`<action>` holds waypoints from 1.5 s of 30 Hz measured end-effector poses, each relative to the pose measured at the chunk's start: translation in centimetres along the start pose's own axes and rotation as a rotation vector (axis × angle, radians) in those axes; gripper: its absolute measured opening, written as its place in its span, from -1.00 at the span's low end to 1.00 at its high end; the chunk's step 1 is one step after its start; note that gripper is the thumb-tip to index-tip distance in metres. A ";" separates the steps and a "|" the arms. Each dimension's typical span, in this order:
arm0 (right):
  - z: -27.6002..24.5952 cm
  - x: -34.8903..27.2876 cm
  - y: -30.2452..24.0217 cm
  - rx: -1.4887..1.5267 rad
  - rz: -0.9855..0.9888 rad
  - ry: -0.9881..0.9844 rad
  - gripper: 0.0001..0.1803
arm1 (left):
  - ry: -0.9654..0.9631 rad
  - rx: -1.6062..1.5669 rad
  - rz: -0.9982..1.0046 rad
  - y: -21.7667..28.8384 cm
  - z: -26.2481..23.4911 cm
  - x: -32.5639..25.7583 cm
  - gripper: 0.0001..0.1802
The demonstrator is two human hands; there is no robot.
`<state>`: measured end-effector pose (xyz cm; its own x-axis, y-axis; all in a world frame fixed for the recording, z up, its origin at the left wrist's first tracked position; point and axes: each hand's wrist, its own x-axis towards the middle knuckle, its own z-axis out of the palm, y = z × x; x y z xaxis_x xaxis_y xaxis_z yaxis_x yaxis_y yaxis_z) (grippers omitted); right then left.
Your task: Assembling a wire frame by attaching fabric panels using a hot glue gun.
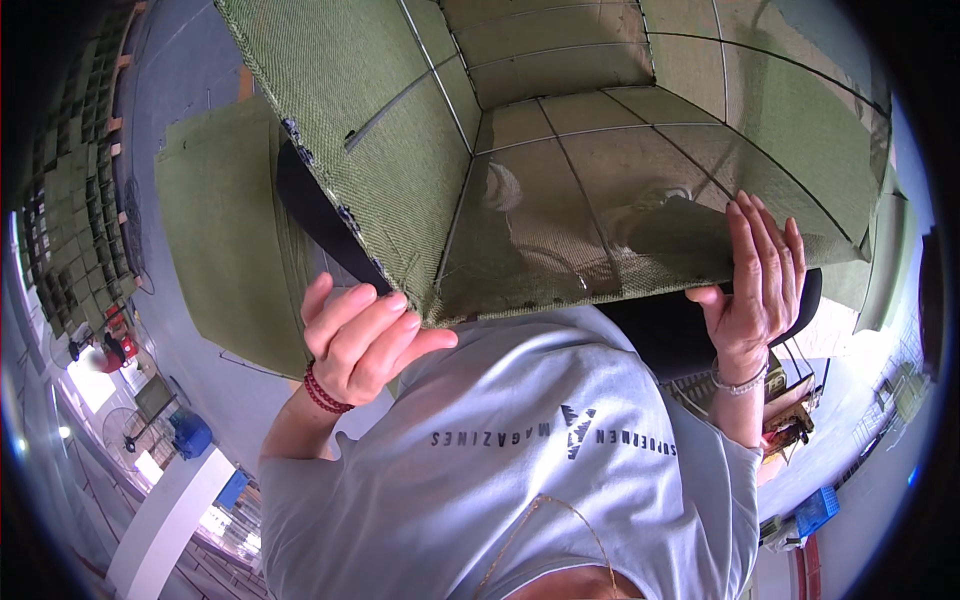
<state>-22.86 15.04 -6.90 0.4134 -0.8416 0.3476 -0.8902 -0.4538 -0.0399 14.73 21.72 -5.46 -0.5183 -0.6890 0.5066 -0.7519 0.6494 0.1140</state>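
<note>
I hold a large olive-green woven fabric piece (560,150) stiffened by thin wire ribs. It is bent into an open box shape in front of my light grey shirt (530,470). My left hand (360,340), with a red bracelet at the wrist, pinches the lower left corner edge of the fabric. My right hand (760,285), wearing a thin silver bracelet, lies with flat fingers against the lower right edge and its thumb underneath. A black surface (320,220) shows below the fabric on both sides.
A stack of flat green fabric sheets (220,230) lies to the left. Rows of green pieces (70,200) fill the far left. Blue crates stand on the grey floor at lower left (190,435) and lower right (825,510). A cluttered machine stand (790,410) is on the right.
</note>
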 end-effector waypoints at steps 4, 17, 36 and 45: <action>-0.1 -0.7 0.0 0.021 0.024 0.007 -0.16 | -0.037 0.068 0.072 0.0 -0.1 -0.3 -0.46; -1.2 4.4 1.3 0.141 -0.105 0.039 -0.31 | -0.183 0.057 0.067 -1.6 0.6 5.6 -0.59; 1.4 21.7 4.6 0.183 -0.034 -0.107 -0.33 | -0.258 0.035 -0.239 -4.4 9.1 25.7 -0.62; 0.5 19.1 6.2 0.191 -0.156 0.248 -0.69 | 0.221 -0.006 0.096 -6.1 11.2 24.7 -0.55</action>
<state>-20.39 -4.05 -1.01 0.4618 -0.6714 0.5797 -0.7581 -0.6380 -0.1349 1.95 -2.86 -3.27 -0.4850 -0.5372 0.6901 -0.7007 0.7109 0.0610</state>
